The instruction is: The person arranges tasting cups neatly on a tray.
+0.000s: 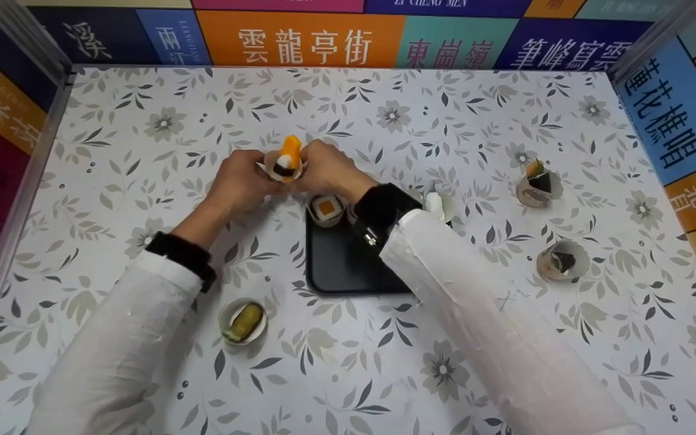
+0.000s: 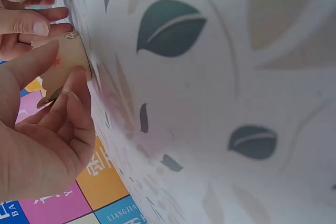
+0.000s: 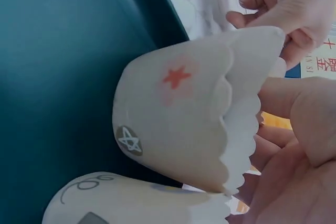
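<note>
A paper cup (image 1: 275,173) with a scalloped rim holds an orange piece and a black-and-white piece. It stands between both hands, left of a dark tray (image 1: 354,266). My left hand (image 1: 240,180) pinches its side; in the left wrist view the left-hand fingers (image 2: 73,119) bend against the cup (image 2: 73,59), whose base is at the cloth. My right hand (image 1: 331,169) grips the cup's other side, its fingertips partly hidden. On the tray's far left corner sits another cup (image 1: 327,210) with an orange-centred piece, and a red-starred cup (image 3: 173,108) fills the right wrist view.
A cup with a green piece (image 1: 244,321) stands at the front left. Two cups with dark pieces (image 1: 539,182) (image 1: 563,261) are at the right. A cup with white filling (image 1: 435,205) is partly behind my right sleeve. Patterned panels (image 1: 306,42) border the flowered table.
</note>
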The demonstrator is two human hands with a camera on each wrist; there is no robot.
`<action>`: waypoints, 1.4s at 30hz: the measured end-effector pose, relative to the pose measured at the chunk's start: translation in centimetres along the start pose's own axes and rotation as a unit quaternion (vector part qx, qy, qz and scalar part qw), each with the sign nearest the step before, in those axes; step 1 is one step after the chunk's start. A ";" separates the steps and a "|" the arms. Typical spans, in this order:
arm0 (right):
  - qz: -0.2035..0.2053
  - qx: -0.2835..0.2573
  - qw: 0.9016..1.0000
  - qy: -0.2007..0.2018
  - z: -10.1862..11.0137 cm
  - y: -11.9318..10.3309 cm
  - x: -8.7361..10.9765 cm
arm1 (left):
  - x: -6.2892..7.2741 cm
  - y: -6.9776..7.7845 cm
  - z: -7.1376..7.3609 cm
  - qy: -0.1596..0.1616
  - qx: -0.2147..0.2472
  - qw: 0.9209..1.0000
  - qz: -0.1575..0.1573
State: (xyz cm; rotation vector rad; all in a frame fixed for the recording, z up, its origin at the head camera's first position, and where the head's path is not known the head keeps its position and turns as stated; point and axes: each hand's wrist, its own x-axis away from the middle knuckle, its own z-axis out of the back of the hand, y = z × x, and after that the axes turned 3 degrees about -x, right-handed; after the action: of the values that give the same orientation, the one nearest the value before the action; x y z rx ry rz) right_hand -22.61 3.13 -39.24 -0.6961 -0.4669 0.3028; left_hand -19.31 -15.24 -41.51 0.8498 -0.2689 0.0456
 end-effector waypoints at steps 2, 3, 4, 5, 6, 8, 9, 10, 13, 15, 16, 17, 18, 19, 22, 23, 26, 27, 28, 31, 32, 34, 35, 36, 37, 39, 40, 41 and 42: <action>0.001 0.000 1.000 0.007 0.2 0.0 0.1 | 0.1 0.2 0.1 0.004 0.005 1.000 -0.011; 0.005 0.002 1.000 0.010 0.5 0.0 0.2 | 0.2 0.3 0.1 0.007 0.008 1.000 -0.018; 0.014 0.004 1.000 0.011 0.7 0.0 0.3 | 0.3 0.4 0.2 0.010 0.011 1.000 -0.023; 0.022 0.007 1.000 0.011 1.0 0.0 0.4 | 0.4 0.6 0.3 0.014 0.011 0.999 -0.030; 0.030 0.010 0.999 0.009 1.3 0.1 0.5 | 0.6 0.7 0.4 0.020 0.012 0.999 -0.038; 0.044 0.017 0.999 0.009 1.9 0.1 0.9 | 1.0 1.1 0.5 0.034 0.006 0.997 -0.062; 0.053 0.022 0.998 0.011 2.2 0.2 1.0 | 1.2 1.3 0.5 0.040 0.003 0.996 -0.074; 0.061 0.027 0.998 0.013 2.5 0.2 1.3 | 1.5 1.6 0.5 0.044 0.001 0.995 -0.085; 0.083 0.035 0.996 0.019 3.2 0.5 2.2 | 2.2 2.3 0.3 0.050 -0.010 0.992 -0.116; 0.101 0.036 0.994 0.022 3.6 0.7 2.8 | 2.7 2.7 0.2 0.048 -0.012 0.991 -0.127; 0.109 0.035 0.993 0.024 3.7 0.8 3.2 | 2.9 2.9 0.2 0.049 -0.013 0.990 -0.132; 0.118 0.034 0.992 0.026 3.8 0.9 3.6 | 3.2 3.1 0.2 0.050 -0.015 0.989 -0.137; 0.125 0.034 0.991 0.029 3.8 0.9 4.0 | 3.5 3.3 0.2 0.051 -0.013 0.989 -0.140; 0.133 0.038 0.990 0.034 3.9 1.0 4.4 | 3.8 3.5 0.2 0.050 -0.010 0.989 -0.142; 0.158 0.049 0.985 0.051 4.0 1.0 5.8 | 4.9 4.0 0.2 0.043 0.001 0.988 -0.147; 0.166 0.053 0.983 0.055 4.0 1.0 6.3 | 5.4 4.2 0.2 0.040 0.004 0.988 -0.150; 0.186 0.061 0.979 0.062 4.1 1.0 7.9 | 7.0 4.5 0.0 0.032 0.008 0.987 -0.155; 0.193 0.062 0.977 0.065 4.0 1.0 8.5 | 7.5 4.6 -0.1 0.031 0.009 0.987 -0.158; 0.199 0.062 0.976 0.068 4.0 1.0 9.0 | 7.9 4.6 -0.2 0.029 0.009 0.986 -0.161; 0.214 0.060 0.972 0.077 3.6 1.2 10.5 | 9.2 4.7 -0.6 0.021 0.007 0.987 -0.162; 0.218 0.059 0.971 0.078 3.4 1.2 11.0 | 9.5 4.8 -0.7 0.019 0.007 0.986 -0.163; 0.222 0.051 0.970 0.080 3.0 1.4 11.8 | 10.1 4.8 -1.0 0.011 0.004 0.986 -0.164; 0.220 0.048 0.971 0.078 2.7 1.5 12.2 | 10.4 4.8 -1.1 0.007 0.001 0.986 -0.164; 0.216 0.044 0.973 0.075 2.5 1.6 12.5 | 10.6 4.7 -1.2 0.002 -0.001 0.986 -0.165; 0.210 0.041 0.974 0.071 2.2 1.7 12.9 | 10.8 4.7 -1.3 -0.003 -0.004 0.986 -0.167; 0.197 0.030 0.978 0.064 1.6 1.8 13.5 | 11.2 4.5 -1.5 -0.018 -0.010 0.986 -0.168; 0.191 0.024 0.979 0.060 1.2 1.9 13.8 | 11.3 4.4 -1.6 -0.026 -0.015 0.985 -0.167; 0.186 0.020 0.981 0.057 0.9 2.0 14.0 | 11.4 4.4 -1.7 -0.033 -0.022 0.985 -0.166; 0.182 0.015 0.982 0.055 0.6 2.1 14.3 | 11.5 4.3 -1.8 -0.042 -0.029 0.985 -0.163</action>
State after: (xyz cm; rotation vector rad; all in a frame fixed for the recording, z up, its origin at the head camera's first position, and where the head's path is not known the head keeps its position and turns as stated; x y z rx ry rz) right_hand -10.98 10.97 -35.85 -0.7632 -0.2252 0.6118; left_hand -8.48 -11.84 -36.53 0.8302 -0.2061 -0.3039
